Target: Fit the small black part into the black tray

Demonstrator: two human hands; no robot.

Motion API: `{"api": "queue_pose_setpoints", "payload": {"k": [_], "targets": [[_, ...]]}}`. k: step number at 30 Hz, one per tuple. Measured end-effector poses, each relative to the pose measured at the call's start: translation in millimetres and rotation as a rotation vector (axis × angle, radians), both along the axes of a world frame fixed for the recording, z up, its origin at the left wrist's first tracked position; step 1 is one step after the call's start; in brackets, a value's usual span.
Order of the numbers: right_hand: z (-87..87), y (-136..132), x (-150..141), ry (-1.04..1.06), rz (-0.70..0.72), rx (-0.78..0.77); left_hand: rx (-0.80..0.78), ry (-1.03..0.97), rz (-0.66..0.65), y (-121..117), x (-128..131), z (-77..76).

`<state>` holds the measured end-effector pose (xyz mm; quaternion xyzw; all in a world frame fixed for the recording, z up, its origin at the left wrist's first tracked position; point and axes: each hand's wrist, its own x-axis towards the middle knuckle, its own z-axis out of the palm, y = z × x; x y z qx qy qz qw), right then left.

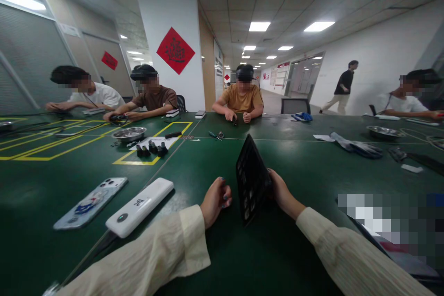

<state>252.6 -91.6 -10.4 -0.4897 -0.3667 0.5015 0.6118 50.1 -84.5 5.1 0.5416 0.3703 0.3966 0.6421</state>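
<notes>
My right hand (282, 193) grips a flat black keyboard-like panel (251, 178) that stands on edge on the green table (194, 166), tilted away from me. My left hand (215, 199) rests just left of the panel with its fingers curled in loosely; nothing shows inside them and it does not touch the panel. Both arms wear cream sleeves.
A white power bank (138, 207) and a phone (92, 202) lie at my left. Farther off are small black parts (151, 149), a metal bowl (129, 134), grey gloves (355, 146) and a second bowl (383, 132). Several people sit round the table; one person walks at the right.
</notes>
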Motion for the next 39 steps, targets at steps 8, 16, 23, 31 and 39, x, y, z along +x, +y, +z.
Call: {"api": "queue_pose_setpoints", "payload": {"k": [8, 16, 23, 31, 39], "targets": [[3.0, -10, -20, 0.086, -0.009, -0.061, 0.632, 0.378, 0.144, 4, -13, 8.7], [5.6, -16, -25, 0.168, 0.094, -0.064, 0.569, 0.39, 0.189, 16, -15, -7.8], [-0.9, -11, -22, 0.243, 0.123, -0.089, 0.657, 0.542, 0.068, 6, -13, 5.2], [2.0, -12, -22, 0.235, 0.137, -0.097, 0.608, 0.515, 0.092, 12, -13, 0.3], [2.3, -13, -24, 0.178, 0.155, -0.083, 0.74, 0.752, -0.01, 11, -12, -0.2]]}}
